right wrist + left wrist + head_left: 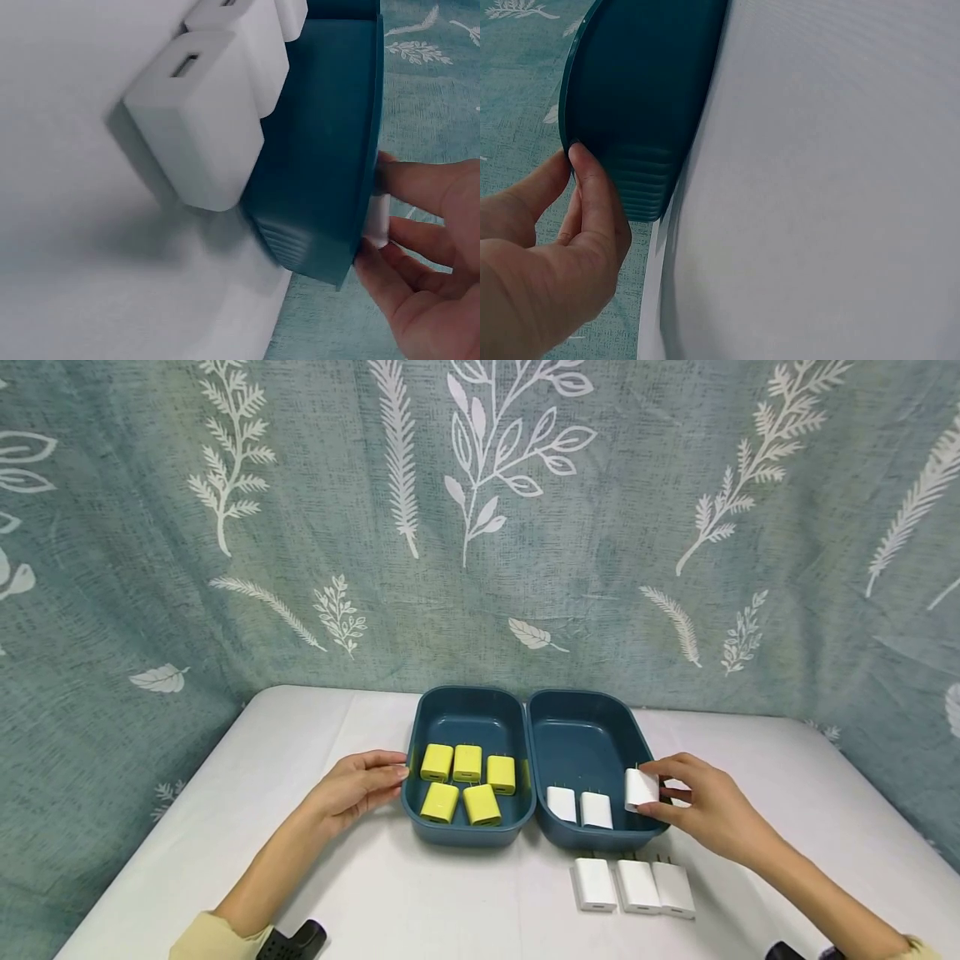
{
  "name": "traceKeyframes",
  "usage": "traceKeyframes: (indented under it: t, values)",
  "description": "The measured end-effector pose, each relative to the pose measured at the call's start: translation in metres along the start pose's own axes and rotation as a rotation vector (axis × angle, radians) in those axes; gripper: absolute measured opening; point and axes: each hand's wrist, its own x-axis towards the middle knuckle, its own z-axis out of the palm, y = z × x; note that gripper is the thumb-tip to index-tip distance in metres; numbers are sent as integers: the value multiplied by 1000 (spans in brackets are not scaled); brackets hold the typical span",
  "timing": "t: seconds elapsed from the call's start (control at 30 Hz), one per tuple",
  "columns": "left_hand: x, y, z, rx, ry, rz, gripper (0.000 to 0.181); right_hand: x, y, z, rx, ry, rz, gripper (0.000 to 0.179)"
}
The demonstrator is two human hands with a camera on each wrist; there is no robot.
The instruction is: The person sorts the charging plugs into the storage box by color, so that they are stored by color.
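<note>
My right hand [701, 797] pinches a white USB wall charger [641, 789] at the right side of the right dark blue bin [585, 840]. Its prongs point away from me. In the right wrist view, the held charger [378, 219] shows between thumb and fingers, partly behind the bin's rim. Two white chargers [596, 810] lie inside that bin near its front wall. My left hand [352, 793] grips the left rim of the other dark blue bin [465, 837] between thumb and finger. Several yellow chargers [467, 763] lie in that bin.
Three white chargers [596, 885] lie on the white table [420, 910] in front of the right bin, prongs away from me. The bins stand side by side near the back edge. A green leaf-patterned cloth [480, 635] hangs behind and beside the table.
</note>
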Motion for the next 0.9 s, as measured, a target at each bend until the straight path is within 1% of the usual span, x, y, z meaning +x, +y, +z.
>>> traceKeyframes:
  t: [0.2, 0.43, 0.7, 0.8, 0.9]
  values:
    - [0, 0, 0, -3, 5, -2, 40, 4, -8, 3, -127, -39, -47, 47]
    - [0, 0, 1, 0, 2, -3, 39, 6, -15, 8, -197, -79, -51, 47]
    - [2, -1, 1, -8, 1, -2, 37, 6, -15, 10, -214, -92, -30, 46]
    - [2, -1, 1, -7, 3, -2, 36, 6, -15, 9, -183, -113, -22, 44]
    - [2, -1, 1, -6, 6, -2, 36, 6, -16, 8, -128, -136, -10, 42]
